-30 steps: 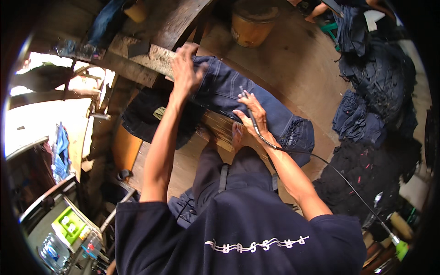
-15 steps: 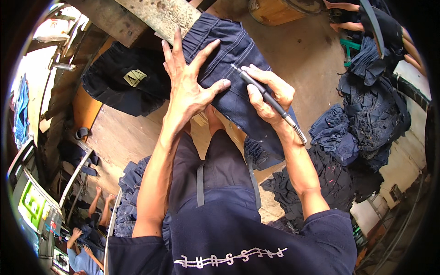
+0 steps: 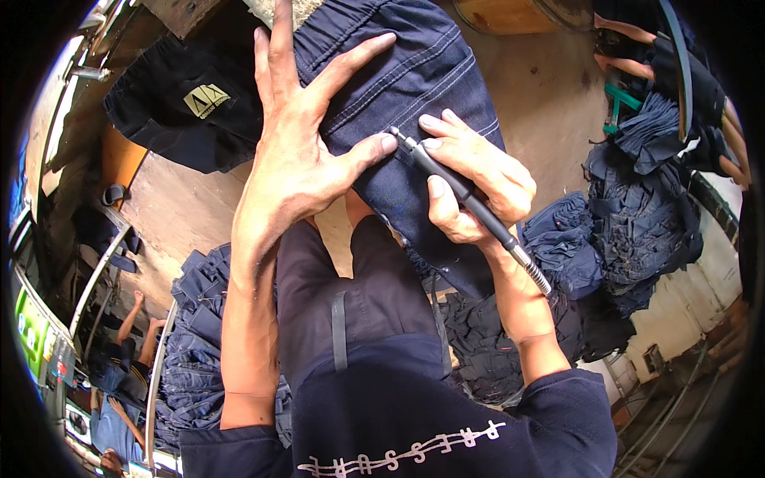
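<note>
A dark blue denim garment with an elastic waistband and pale double stitching is draped over the end of a worn board. My left hand lies on it with fingers spread, pressing the cloth. A slim black pen-shaped tool, with a metal tip and a coiled spring at its rear end, is gripped in my right hand. The tool's tip is at the cloth, right beside my left thumb tip. Whether it touches the fabric I cannot tell.
To the left hangs a black garment with a yellowish patch. Heaped dark clothes lie at the right, and piled denim at the lower left. Other people's arms show at the left; bare legs at the upper right.
The garment and both hands appear larger, and the surroundings have shifted in the view. The tool's tip has come closer to my left thumb, and my right hand keeps its grip.
</note>
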### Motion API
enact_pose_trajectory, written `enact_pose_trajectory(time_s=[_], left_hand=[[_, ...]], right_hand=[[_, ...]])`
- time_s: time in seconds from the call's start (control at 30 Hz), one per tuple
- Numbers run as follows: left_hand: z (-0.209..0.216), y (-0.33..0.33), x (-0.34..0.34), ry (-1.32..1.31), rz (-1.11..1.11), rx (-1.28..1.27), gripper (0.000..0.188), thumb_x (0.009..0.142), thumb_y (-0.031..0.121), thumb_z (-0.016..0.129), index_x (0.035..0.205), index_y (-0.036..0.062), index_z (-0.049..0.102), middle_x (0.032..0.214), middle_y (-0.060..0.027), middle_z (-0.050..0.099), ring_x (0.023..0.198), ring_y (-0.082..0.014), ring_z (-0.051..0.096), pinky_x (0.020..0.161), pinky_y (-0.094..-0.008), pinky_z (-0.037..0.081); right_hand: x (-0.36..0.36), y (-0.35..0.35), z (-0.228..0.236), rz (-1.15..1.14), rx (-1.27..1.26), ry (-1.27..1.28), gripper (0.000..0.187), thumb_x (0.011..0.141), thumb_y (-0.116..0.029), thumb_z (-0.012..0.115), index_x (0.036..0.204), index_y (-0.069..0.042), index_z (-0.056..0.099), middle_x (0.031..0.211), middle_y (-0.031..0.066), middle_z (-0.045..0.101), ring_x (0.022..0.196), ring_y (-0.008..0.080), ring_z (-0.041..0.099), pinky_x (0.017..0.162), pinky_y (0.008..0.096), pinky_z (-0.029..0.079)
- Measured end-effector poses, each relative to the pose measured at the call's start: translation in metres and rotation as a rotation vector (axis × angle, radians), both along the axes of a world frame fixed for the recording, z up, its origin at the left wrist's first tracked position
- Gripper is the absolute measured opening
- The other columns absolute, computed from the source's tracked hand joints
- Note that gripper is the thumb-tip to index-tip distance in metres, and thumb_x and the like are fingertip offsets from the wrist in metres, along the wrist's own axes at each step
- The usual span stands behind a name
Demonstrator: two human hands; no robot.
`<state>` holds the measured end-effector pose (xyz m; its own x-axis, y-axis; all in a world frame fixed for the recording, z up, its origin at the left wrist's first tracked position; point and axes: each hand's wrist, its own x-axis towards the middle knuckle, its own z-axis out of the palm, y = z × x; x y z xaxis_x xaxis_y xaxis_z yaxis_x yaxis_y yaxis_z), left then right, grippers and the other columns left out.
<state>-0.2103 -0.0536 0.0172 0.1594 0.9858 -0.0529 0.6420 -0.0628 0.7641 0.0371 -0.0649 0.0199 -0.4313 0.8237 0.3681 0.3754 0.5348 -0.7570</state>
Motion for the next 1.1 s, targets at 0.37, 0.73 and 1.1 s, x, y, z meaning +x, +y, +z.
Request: enact_pose_trajectory(time_s=[0.37, 0.73, 1.1], left_hand=[[0.01, 0.008, -0.003, -0.025, -0.047, -0.073, 0.089, 0.075, 0.043, 0.096, 0.157, 0.0259, 0.065, 0.184, -0.0301, -0.005, 0.17, -0.0528, -0.001, 0.135, -0.0659, 0.015], [-0.009, 0.001, 0.0, -0.117, -0.002, -0.003, 0.089, 0.073, 0.046, 0.097, 0.156, 0.0307, 0.067, 0.186, -0.0208, 0.006, 0.169, -0.0458, 0.018, 0.134, -0.0616, 0.029], [0.006, 0.007, 0.022, -0.213, 0.152, -0.021, 0.087, 0.072, 0.039, 0.1, 0.152, 0.024, 0.07, 0.182, -0.0215, 0.017, 0.157, -0.0393, 0.048, 0.129, -0.0526, 0.043]], right_hand=[[-0.001, 0.001, -0.001, -0.042, -0.02, 0.001, 0.026, 0.086, -0.004, 0.072, 0.107, 0.01, 0.077, 0.102, 0.0263, 0.082, 0.108, 0.0412, 0.082, 0.107, 0.0572, 0.062], [0.001, 0.001, -0.003, -0.079, -0.039, 0.008, 0.03, 0.086, -0.004, 0.07, 0.111, 0.011, 0.076, 0.108, 0.0298, 0.081, 0.111, 0.0431, 0.081, 0.109, 0.0569, 0.06], [0.024, 0.023, -0.004, -0.053, -0.033, 0.044, 0.03, 0.087, -0.002, 0.069, 0.113, 0.012, 0.076, 0.11, 0.0317, 0.08, 0.113, 0.0433, 0.08, 0.11, 0.0557, 0.059]])
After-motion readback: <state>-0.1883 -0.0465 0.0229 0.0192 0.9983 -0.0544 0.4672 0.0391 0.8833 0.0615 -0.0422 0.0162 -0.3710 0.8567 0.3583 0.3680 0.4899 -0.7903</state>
